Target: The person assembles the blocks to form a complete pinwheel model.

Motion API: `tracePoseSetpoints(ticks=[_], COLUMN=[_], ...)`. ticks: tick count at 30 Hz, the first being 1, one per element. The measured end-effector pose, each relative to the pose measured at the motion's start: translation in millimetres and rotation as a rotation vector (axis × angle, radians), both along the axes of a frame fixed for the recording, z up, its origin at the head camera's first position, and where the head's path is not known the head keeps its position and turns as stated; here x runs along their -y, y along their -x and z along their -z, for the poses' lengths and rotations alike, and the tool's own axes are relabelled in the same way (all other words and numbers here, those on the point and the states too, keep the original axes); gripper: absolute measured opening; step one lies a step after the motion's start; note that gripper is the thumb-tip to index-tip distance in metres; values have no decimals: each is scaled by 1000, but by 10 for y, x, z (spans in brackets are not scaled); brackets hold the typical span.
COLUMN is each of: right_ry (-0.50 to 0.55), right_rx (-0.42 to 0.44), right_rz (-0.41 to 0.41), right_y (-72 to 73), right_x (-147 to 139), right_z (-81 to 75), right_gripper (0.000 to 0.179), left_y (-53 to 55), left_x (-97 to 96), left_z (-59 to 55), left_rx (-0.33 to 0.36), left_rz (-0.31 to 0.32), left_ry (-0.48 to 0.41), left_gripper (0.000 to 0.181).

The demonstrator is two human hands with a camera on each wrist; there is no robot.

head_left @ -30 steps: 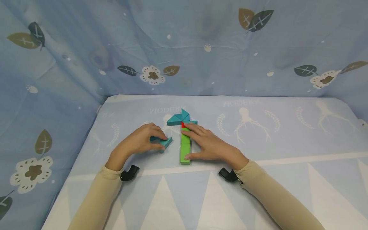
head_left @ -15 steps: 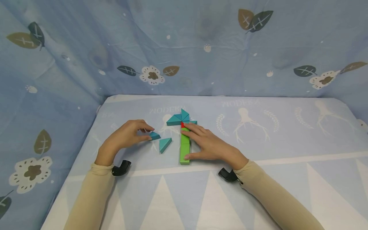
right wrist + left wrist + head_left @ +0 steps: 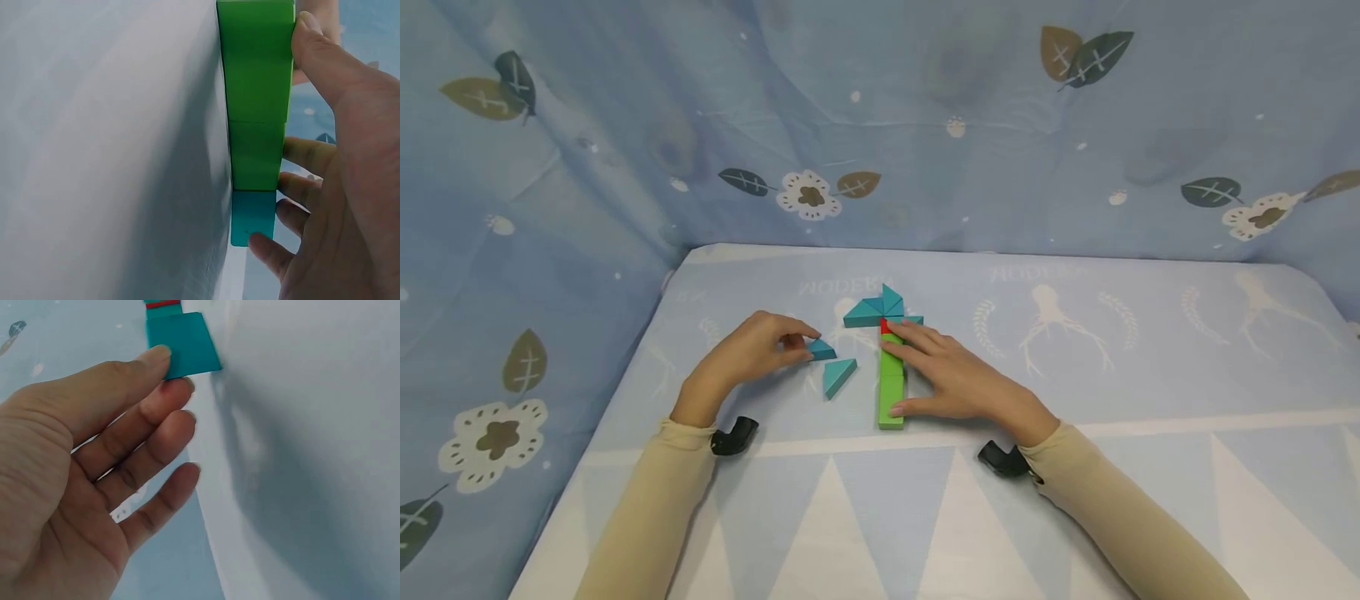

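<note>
My left hand [image 3: 747, 352] pinches a teal triangular block [image 3: 822, 350] between thumb and fingertips, close above or on the table; its other fingers are loosely bent in the left wrist view. A second teal triangular block [image 3: 839, 377] lies just in front of it. My right hand [image 3: 955, 379] rests over a column of green blocks [image 3: 891, 392], its thumb at the near end and its fingers laid along the far part. A red piece [image 3: 885, 327] tops the column, partly under my fingers. Beyond it, several teal triangular blocks [image 3: 865, 312] form a fan.
The blocks lie on a pale patterned tablecloth [image 3: 1112, 350]. A blue curtain [image 3: 925, 167] with leaves and flowers hangs along the table's back and left. A black wrist mount [image 3: 735, 436] sits at my left sleeve, another black mount [image 3: 1002, 458] at my right sleeve.
My left hand has let go of the nearer loose teal triangle, gone left to the other one, and shifted it slightly right. My right hand stays on the green column.
</note>
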State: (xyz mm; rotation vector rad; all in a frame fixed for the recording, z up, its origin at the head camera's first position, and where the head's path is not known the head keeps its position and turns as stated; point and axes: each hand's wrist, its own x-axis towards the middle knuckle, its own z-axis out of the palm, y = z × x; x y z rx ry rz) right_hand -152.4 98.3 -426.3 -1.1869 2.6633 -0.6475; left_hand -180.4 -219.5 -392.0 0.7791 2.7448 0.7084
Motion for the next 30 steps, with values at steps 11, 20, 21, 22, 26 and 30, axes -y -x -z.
tracePoseSetpoints(ticks=[11,20,21,22,26,30], right_ry=[14,-18,-22,-22,-15,-6], right_rx=[-86,-87,-87,-87,-85,-80], right_rz=[-74,-92,-93,-94,-98,-101], right_y=[-38,-65,-65,-64,-64,-66], right_x=[11,26,26,27,28,30], right_z=[-41,-80,-81,-81,-78,-70], right_gripper=[81,79,79,79,79,79], left_y=[-18,-33,-32,-32,-26,-27], left_x=[-93,-236,-248,-257,-270,-260], left_z=[20,80,88,97,123,133], left_rx=[-78,-231,-242,-247,-242,-217], left_rz=[-15,27,30,32,44,61], left_ry=[-26,-48,-51,-54,-71,-81], left_gripper=[24,18,17,17,17,19])
